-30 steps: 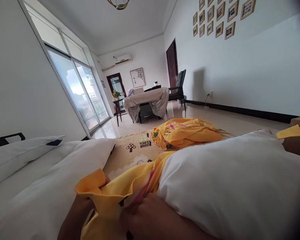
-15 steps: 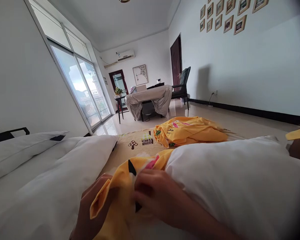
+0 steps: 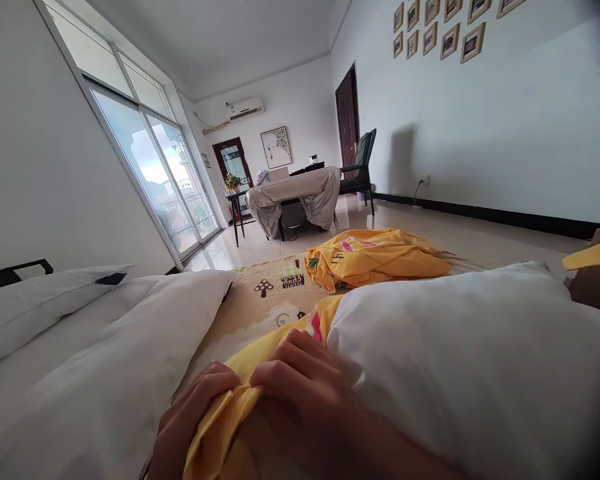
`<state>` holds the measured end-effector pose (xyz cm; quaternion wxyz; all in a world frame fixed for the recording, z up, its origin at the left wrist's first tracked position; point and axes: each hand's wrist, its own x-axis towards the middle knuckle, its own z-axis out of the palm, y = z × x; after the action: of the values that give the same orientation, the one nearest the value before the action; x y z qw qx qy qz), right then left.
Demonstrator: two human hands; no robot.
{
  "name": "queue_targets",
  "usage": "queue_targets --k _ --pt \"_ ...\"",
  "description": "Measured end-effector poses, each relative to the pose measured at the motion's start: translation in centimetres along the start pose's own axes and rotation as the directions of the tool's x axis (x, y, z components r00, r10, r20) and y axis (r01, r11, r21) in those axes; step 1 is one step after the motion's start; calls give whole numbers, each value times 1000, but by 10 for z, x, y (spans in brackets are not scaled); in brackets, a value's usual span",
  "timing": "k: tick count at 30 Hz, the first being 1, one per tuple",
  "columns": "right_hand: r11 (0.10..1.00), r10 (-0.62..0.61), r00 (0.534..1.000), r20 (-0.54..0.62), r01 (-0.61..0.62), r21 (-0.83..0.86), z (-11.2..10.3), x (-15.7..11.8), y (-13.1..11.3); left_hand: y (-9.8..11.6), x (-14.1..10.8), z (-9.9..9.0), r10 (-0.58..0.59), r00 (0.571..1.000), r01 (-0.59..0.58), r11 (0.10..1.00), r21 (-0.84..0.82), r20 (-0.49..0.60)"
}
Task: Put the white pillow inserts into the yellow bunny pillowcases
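Observation:
My left hand (image 3: 195, 413) pinches the gathered edge of a yellow pillowcase (image 3: 220, 433) at the bottom middle. Right beside it, my right hand (image 3: 310, 393) grips the same bunched fabric, its fingertips hidden in the cloth. Pink print shows where the pillowcase meets the left end of a plump white pillow (image 3: 460, 347), which lies to the right. How far the fabric reaches around the pillow is hidden behind my right hand and forearm.
A crumpled yellow printed cloth (image 3: 375, 260) lies beyond the pillow on a beige patterned blanket (image 3: 255, 300). White pillows (image 3: 130, 333) lie at left. At the right edge is a yellow strip (image 3: 593, 255) over something brown. A covered table (image 3: 295, 190) and black chair (image 3: 360, 167) stand farther back.
My right hand has moved down and left, close against my left hand, and both now bunch the pillowcase edge together. The black print near my fingers has gone out of sight.

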<state>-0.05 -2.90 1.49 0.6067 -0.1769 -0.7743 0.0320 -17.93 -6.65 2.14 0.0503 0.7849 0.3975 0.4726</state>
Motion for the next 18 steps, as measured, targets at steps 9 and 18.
queue_targets --k 9,18 --pt "998 21 982 -185 -31 -52 -3 0 -2 -12 2 11 -307 951 304 950 -66 -39" --pt "993 114 971 212 -104 -57 4 -4 -4 -10 8 15 -611 757 539 784 -307 -232"
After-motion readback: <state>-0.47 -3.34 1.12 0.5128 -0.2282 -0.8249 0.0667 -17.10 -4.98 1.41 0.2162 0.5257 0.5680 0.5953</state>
